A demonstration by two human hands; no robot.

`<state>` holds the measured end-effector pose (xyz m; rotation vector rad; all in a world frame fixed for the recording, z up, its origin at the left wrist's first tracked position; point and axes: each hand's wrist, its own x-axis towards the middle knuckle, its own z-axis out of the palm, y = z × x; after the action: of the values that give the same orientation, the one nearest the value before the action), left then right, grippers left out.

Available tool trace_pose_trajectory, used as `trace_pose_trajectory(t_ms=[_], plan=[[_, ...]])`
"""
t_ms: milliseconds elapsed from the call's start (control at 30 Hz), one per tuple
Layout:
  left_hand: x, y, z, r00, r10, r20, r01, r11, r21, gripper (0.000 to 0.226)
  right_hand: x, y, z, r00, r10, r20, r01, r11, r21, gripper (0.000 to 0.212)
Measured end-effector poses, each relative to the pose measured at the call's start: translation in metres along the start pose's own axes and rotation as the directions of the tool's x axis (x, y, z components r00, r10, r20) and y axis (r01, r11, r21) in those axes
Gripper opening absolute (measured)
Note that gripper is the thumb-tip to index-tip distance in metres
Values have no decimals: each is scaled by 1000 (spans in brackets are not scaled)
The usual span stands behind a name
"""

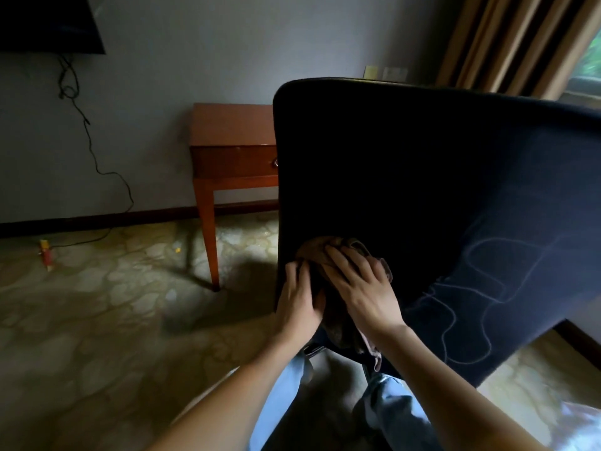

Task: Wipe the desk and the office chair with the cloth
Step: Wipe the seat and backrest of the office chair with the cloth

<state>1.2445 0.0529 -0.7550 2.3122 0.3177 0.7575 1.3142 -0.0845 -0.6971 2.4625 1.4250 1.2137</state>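
Note:
The dark blue back of the office chair (pixel 439 190) fills the right half of the view, with pale wavy streaks on its lower right. A brownish cloth (pixel 313 250) lies bunched against the lower left of the chair back, and part of it hangs down below the hands. My right hand (pixel 361 288) lies flat on the cloth with fingers spread, pressing it to the fabric. My left hand (pixel 299 297) holds the chair's left edge, fingers on the back surface beside the cloth. The wooden desk (pixel 234 148) stands behind the chair against the wall.
A dark screen (pixel 48 21) hangs at the top left with a cable (pixel 94 157) trailing down the wall to the patterned carpet (pixel 113 304). A small red and yellow object (pixel 46 253) lies on the floor. Curtains (pixel 520 40) and a window are at the top right.

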Motion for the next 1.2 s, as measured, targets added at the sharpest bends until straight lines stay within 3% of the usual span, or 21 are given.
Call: trace_pose_trajectory(t_ms=[200, 467, 767, 900, 1000, 1200], plan=[[0, -10, 8, 997, -35, 65, 34, 999, 13, 58, -12, 0, 14, 999, 2, 32, -1, 1000, -26, 53], [-4, -15, 7, 996, 27, 85, -28, 1000, 6, 55, -21, 1, 14, 998, 33, 59, -32, 999, -24, 54], [-22, 15, -1, 997, 77, 22, -76, 996, -42, 47, -46, 4, 2, 992, 96, 76, -89, 991, -98, 56], [-32, 21, -10, 982, 185, -26, -186, 982, -39, 55, -44, -3, -15, 991, 134, 15, -133, 987, -87, 53], [-31, 27, -23, 978, 189, -91, -193, 980, -45, 66, -28, -11, -32, 989, 143, -37, -145, 987, -70, 53], [-15, 43, -61, 962, 207, -177, -222, 972, -69, 61, 8, -15, -57, 980, 142, -139, -149, 988, -37, 55]])
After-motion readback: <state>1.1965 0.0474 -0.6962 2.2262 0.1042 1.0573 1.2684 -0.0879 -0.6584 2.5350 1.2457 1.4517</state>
